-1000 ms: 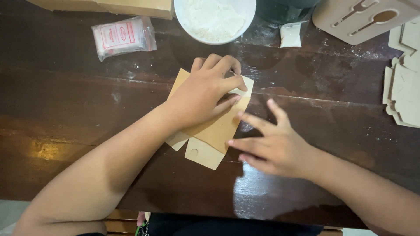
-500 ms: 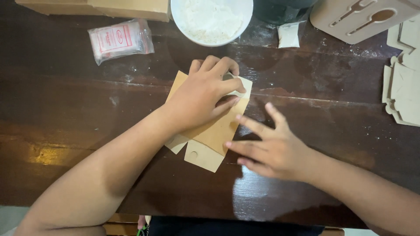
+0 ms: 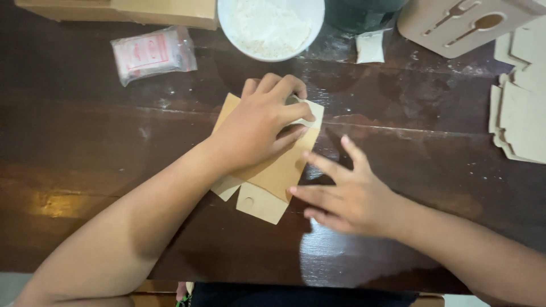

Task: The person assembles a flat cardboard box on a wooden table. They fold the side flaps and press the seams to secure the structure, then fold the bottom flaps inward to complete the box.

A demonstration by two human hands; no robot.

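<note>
My right hand [image 3: 352,196] lies nearest me, flat and open with the fingers spread, its fingertips just touching the right edge of the cardboard piece [image 3: 273,170]; it has hold of nothing and only steadies the edge. My left hand [image 3: 256,128] lies on top of that piece, palm down, the fingers curled over the far end where a pale flap [image 3: 313,111] turns up beside my thumb; the grip there looks like a press and a pinch at the fold rather than a full clasp, though I cannot tell how firmly the flap is caught. The cardboard itself lies flat in the middle of the dark wooden bench [image 3: 114,159], slanted, with a small tab carrying a round hole [image 3: 259,203] sticking out toward me. By my judgement the work is at an early stage: the piece is still a flat sheet, no sides stand up, and only this one far fold is in hand. Farther off, a small plastic packet with red print [image 3: 152,54] lies to the left, a white bowl of white powder [image 3: 271,25] stands straight ahead, and a little pale sachet [image 3: 369,46] lies beside it. At the far right, more cut cardboard parts [image 3: 520,113] lie untouched, which suggests plenty is left to fold or join.
</note>
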